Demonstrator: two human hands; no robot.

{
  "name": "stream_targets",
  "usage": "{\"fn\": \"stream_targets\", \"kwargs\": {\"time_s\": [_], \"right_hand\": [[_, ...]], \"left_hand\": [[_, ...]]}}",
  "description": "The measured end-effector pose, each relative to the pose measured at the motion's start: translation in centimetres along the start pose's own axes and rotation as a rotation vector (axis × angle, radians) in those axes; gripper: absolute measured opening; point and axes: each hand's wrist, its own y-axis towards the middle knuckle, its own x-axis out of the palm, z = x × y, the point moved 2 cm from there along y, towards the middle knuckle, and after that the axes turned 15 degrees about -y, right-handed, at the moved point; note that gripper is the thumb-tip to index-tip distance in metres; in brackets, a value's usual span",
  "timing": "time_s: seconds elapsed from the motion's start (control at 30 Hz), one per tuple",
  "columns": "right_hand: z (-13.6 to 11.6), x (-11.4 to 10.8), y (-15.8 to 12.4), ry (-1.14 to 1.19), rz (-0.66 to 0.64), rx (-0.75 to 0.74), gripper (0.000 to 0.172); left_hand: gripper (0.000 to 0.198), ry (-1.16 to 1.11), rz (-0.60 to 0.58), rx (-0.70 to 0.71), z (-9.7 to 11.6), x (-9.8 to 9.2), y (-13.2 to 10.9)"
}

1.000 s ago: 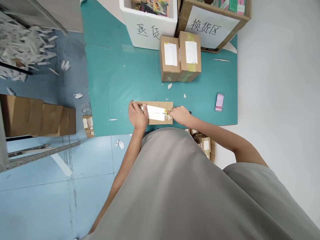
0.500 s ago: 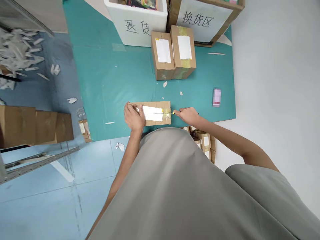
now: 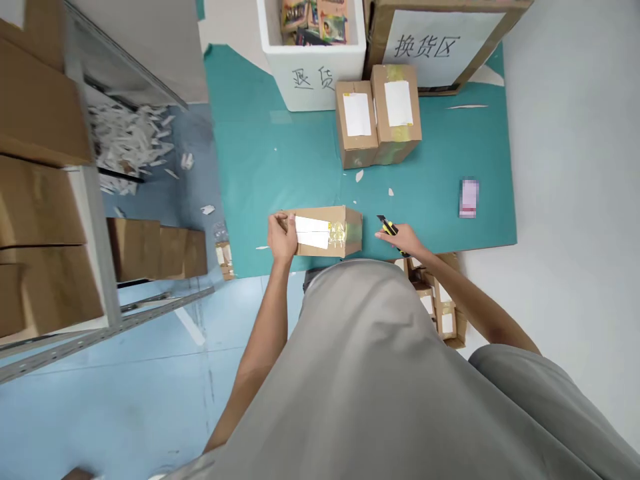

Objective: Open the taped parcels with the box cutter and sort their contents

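Observation:
A small cardboard box [image 3: 320,251] with a white label and shiny tape lies at the front edge of the green table [image 3: 250,173]. A slit line runs along its label. My left hand [image 3: 283,239] grips the box's left end, thumb on top. To the right of the box, apart from it, my right hand [image 3: 401,239] holds a black and yellow utility knife [image 3: 388,227], its tip pointing up and left.
Two taped cardboard boxes [image 3: 396,148] stand behind, before a white foam bin [image 3: 313,93] and a large labelled carton [image 3: 425,57]. A pink and white packet [image 3: 469,198] lies right. Shelved cartons [image 3: 40,220] are at the left.
My right hand has moved away from the box's right end, and the knife has turned upward. The box's right end is now tipped up somewhat. The view has shifted left.

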Motion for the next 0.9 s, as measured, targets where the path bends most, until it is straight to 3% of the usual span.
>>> {"fn": "stream_targets", "kwargs": {"time_s": [0.13,0.27,0.37,0.47,0.6,0.7,0.77,0.9], "right_hand": [[-2.5,5.1,2.2,0.283,-0.134,0.073,0.037],[-5.2,6.6,2.6,0.423,-0.145,0.012,0.040],[-5.8,4.8,1.9,0.432,-0.069,-0.009,0.040],[-4.9,1.2,0.7,0.404,0.048,-0.011,0.041],[-2.2,-4.2,-0.7,0.299,0.258,0.008,0.042],[-0.6,-6.6,-1.2,0.185,0.376,0.032,0.051],[-0.1,-7.0,-1.3,0.143,0.403,0.053,0.060],[-0.2,-6.5,-1.5,0.040,0.423,0.053,0.065]], "left_hand": [[0.038,-0.025,0.070,-0.036,-1.1,-1.6,0.5],[0.033,-0.041,0.151,-0.110,-2.3,-2.7,0.3],[0.038,-0.115,0.129,-0.169,-3.0,-1.7,-0.2],[0.051,-0.136,0.056,-0.237,-3.2,1.9,-1.2],[0.074,-0.206,-0.233,-0.280,-2.5,8.7,-3.0],[0.077,-0.307,-0.469,-0.214,-0.7,12.3,-3.8],[0.069,-0.353,-0.528,-0.139,1.1,12.9,-3.7],[0.051,-0.334,-0.403,-0.006,5.2,10.9,-2.6]]}}
